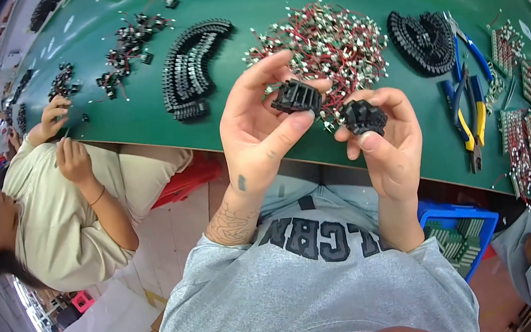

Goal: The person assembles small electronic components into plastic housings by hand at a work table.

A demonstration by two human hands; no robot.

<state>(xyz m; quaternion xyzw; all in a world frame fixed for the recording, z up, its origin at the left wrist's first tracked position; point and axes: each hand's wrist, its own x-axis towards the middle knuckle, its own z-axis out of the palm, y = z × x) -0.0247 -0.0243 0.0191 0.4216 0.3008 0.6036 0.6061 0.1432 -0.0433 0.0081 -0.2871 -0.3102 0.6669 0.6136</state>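
Note:
My left hand (250,130) pinches a small black ribbed plastic part (296,97) between thumb and fingers. Close beside it, my right hand (394,146) grips a second black plastic part (364,117) with a lumpy, notched outline. The two parts are held apart from each other, above the near edge of the green table (231,119). Just behind my hands lies a large heap of short red and black wires with small white ends (343,44).
Curved rows of black parts (196,66) lie to the left, another coil (424,42) to the right. Pliers (471,114) and green boards with wires (527,127) lie at the right. A blue crate (491,228) stands below. A co-worker (58,204) sits at the left.

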